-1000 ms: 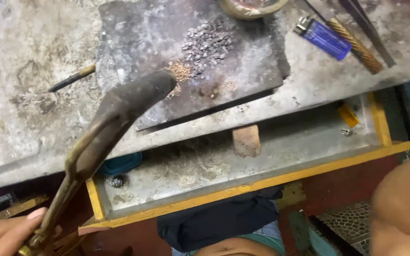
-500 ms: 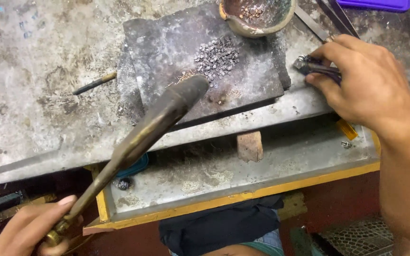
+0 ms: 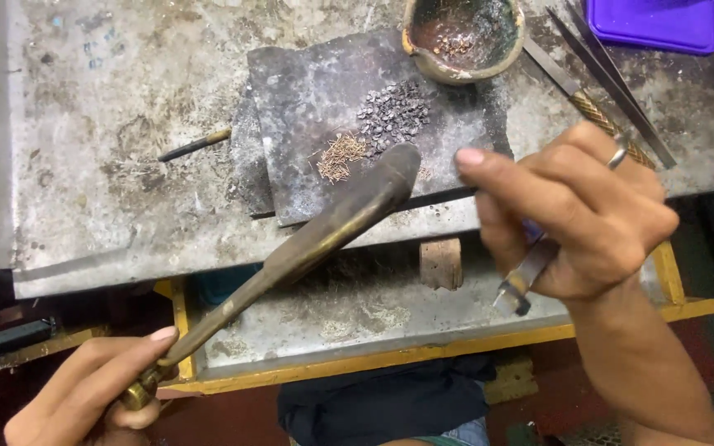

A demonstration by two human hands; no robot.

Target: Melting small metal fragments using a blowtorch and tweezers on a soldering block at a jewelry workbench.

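My left hand [image 3: 92, 388] grips the brass end of a long dark torch [image 3: 324, 227] whose nozzle points up at a dark slab [image 3: 307, 107] on the bench. On the slab lie a heap of small dark grains [image 3: 392, 111] and a tuft of fine golden wire bits [image 3: 339, 157]. My right hand [image 3: 580, 215], with a ring on one finger, is closed around a blue lighter [image 3: 522, 277], its metal end pointing down over the drawer, to the right of the torch nozzle.
A small dark bowl [image 3: 460, 37] stands at the slab's far edge. Long tweezers [image 3: 613, 91] and a purple tray [image 3: 654, 23] lie at the far right. A thin rod [image 3: 196, 144] rests left of the slab. Below the bench is a yellow-rimmed drawer [image 3: 423, 355] holding a small wooden block [image 3: 441, 263].
My right hand came in from the right, picked the blue lighter off the bench and brought it down beside the torch nozzle. The torch has stayed aimed at the slab.
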